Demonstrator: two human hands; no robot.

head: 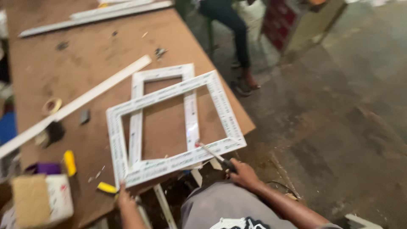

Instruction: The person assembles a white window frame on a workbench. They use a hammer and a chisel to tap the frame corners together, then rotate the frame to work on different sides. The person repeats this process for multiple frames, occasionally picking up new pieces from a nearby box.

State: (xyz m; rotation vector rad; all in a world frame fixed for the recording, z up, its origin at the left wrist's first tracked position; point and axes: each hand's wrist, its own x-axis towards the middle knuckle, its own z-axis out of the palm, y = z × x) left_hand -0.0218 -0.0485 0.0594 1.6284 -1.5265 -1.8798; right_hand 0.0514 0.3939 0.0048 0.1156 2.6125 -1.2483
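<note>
- Head view: right hand (pixel 243 173) clamped on a screwdriver (pixel 214 154), tip at the top frame (pixel 169 127)
- Left hand (pixel 124 196) steadies the frame's corner, grip unclear
- Scraping seems underway; next calls for steady pressure

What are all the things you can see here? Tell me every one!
White frames: two, white, stacked crosswise at the near edge of the table.
Table: one, brown board, fills the left half.
Long strip: one, white, lying slantwise left of the frames.
Rails: a few, pale, at the table's far end.
Tape roll: one, tan, beside the strip.
Yellow things: two, yellow, near the front left edge.
Box: one, cardboard and white, front left corner.
Floor: grey concrete, right side.
Another person's legs: dark trousers, standing past the table.
Tool: one, thin metal blade with dark handle, tip on the frame.
Left hand: touching the frame's near corner.
Right hand: gripping the tool.
</note>
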